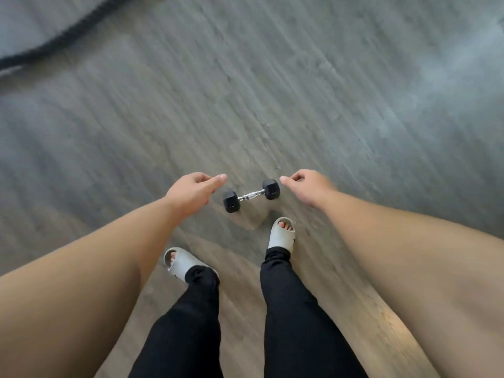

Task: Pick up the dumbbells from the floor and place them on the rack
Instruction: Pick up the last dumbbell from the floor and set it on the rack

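Observation:
One small dumbbell (251, 195) with black hex heads and a chrome handle lies on the wood floor, just ahead of my feet. My left hand (192, 189) hovers to its left, fingers loosely curled, holding nothing. On the dumbbell's right, my right hand (306, 186) is in the same loose curl and is empty too. Neither hand touches the dumbbell. No rack is in view.
My two feet in light slides (282, 236) and black trousers stand right behind the dumbbell. A thick black rope (54, 36) curves across the floor at the far upper left. Grey-brown wood floor (300, 91) spreads all around.

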